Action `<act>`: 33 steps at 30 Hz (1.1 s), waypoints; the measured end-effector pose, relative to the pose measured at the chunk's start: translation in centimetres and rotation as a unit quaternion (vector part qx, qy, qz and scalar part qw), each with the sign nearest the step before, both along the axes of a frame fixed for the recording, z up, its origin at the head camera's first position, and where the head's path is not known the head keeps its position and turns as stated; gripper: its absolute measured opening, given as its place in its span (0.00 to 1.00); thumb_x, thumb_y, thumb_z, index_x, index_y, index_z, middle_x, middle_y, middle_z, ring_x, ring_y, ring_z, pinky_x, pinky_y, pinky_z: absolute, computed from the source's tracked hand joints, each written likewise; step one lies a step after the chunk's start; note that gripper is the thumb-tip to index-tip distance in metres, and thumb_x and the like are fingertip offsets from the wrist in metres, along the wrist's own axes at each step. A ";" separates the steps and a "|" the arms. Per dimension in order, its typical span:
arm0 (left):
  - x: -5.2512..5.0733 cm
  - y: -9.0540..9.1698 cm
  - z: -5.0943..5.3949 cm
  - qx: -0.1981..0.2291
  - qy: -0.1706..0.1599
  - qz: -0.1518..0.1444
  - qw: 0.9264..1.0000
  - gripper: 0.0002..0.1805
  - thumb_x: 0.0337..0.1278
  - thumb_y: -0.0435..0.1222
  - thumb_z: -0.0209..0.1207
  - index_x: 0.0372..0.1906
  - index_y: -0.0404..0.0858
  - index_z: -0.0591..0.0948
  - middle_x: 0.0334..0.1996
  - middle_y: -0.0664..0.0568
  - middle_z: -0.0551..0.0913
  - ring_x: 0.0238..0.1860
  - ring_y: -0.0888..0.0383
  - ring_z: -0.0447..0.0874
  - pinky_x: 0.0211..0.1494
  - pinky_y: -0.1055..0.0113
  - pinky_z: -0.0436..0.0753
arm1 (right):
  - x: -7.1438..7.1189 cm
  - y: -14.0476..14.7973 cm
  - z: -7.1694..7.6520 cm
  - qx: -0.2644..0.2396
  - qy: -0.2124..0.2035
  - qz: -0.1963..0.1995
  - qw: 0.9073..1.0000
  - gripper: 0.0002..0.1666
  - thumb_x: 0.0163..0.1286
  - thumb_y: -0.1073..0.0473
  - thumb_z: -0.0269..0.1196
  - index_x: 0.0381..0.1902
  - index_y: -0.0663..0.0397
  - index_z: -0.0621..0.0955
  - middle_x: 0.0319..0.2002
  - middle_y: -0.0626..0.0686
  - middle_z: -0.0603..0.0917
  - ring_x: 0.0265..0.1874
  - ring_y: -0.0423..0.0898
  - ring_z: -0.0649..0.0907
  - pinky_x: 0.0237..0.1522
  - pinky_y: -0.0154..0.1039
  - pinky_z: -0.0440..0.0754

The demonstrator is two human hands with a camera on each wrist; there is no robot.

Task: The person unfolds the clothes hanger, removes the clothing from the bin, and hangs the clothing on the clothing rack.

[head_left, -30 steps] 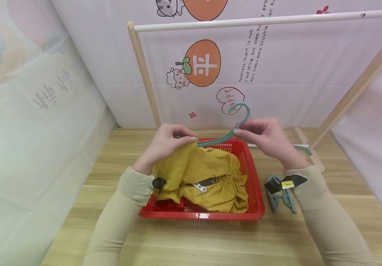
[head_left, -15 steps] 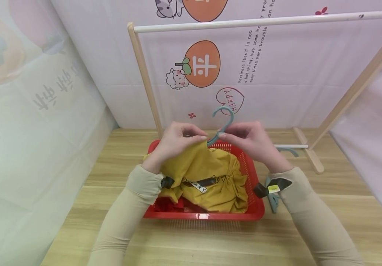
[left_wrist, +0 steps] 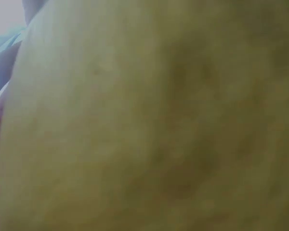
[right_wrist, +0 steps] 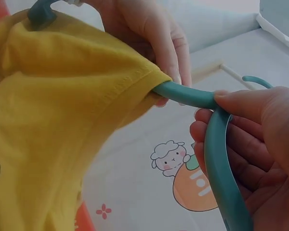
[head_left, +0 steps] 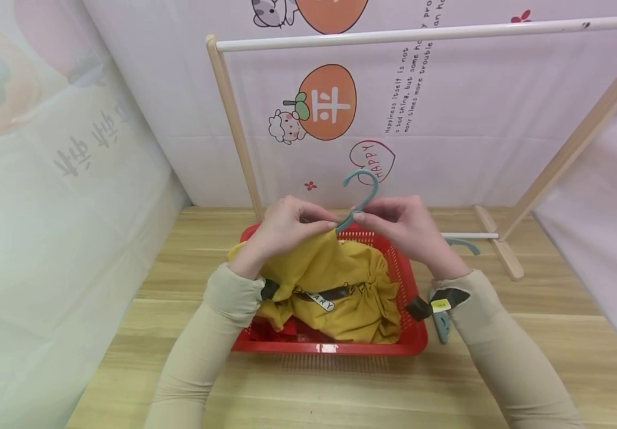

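A yellow garment [head_left: 362, 262] with a dark-and-white lettered print lies partly in a red basket [head_left: 329, 348], its upper left part lifted. My left hand [head_left: 292, 229] pinches its edge between thumb and fingers. My right hand [head_left: 402, 223] grips a teal hanger [right_wrist: 188, 95] just below the hook, thumb on top. One hanger arm runs into the garment's opening, and its dark tip [right_wrist: 41, 17] shows at the far side of the cloth. The other arm hangs down before my right palm in the right wrist view. Blurred yellow cloth fills most of the left wrist view.
A rack with a white top bar [head_left: 421, 34] and wooden legs stands behind the basket. Another teal hanger [head_left: 442, 325] lies on the table [head_left: 308, 393], partly behind my right wrist. A teal piece [head_left: 464, 245] lies by the rack's foot. Red cloth [head_left: 270, 330] shows inside the basket.
My right hand has moved left with the hanger, whose arm has slid farther into the garment. My left hand has shifted right with the cloth edge. Over the last half second little has moved.
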State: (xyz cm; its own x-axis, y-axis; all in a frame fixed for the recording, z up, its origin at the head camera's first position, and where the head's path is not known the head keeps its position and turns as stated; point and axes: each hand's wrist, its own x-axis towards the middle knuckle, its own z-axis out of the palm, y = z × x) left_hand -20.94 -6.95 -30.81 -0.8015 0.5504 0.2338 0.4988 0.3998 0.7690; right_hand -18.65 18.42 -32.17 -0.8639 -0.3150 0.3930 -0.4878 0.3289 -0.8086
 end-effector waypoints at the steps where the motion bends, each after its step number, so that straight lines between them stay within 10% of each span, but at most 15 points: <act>1: 0.0 -0.1 0.1 -0.003 -0.001 -0.005 1.000 0.11 0.65 0.43 0.68 0.49 0.48 0.91 0.39 0.64 0.89 0.42 0.66 0.86 0.45 0.65 0.83 | 0.0 0.1 0.0 0.000 0.001 -0.002 1.000 0.11 0.70 0.58 0.70 0.46 0.57 0.89 0.38 0.50 0.90 0.35 0.50 0.89 0.38 0.38 0.87; 6: 0.3 -1.0 0.5 0.009 -0.021 -0.017 1.000 0.20 0.65 0.43 0.69 0.59 0.44 0.86 0.42 0.61 0.89 0.45 0.65 0.87 0.53 0.65 0.82 | 0.0 0.5 0.4 -0.001 0.000 -0.012 1.000 0.11 0.70 0.58 0.70 0.45 0.58 0.89 0.36 0.51 0.90 0.33 0.48 0.88 0.36 0.37 0.87; 15: 0.1 -2.5 0.8 -0.044 -0.009 0.019 0.999 0.09 0.63 0.43 0.70 0.42 0.43 0.92 0.37 0.60 0.89 0.40 0.61 0.86 0.49 0.63 0.83 | 0.2 1.1 0.8 -0.010 -0.010 -0.029 0.999 0.10 0.70 0.58 0.70 0.42 0.61 0.89 0.34 0.54 0.90 0.33 0.47 0.88 0.36 0.37 0.87; 33: 0.5 0.3 0.0 0.004 0.084 0.025 0.996 0.08 0.62 0.44 0.71 0.39 0.44 0.92 0.34 0.65 0.89 0.35 0.69 0.85 0.40 0.69 0.84 | 0.0 -0.7 0.8 -0.005 0.011 -0.028 1.000 0.11 0.70 0.56 0.71 0.44 0.57 0.90 0.37 0.49 0.90 0.35 0.49 0.88 0.38 0.36 0.86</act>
State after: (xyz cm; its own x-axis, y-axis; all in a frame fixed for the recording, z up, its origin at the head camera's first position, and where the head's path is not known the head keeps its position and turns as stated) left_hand -20.48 -6.69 -30.80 -0.7772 0.5074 0.3723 0.6006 0.4215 0.6794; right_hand -18.62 17.76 -31.37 -0.8715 -0.2624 0.4144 -0.4860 0.3486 -0.8014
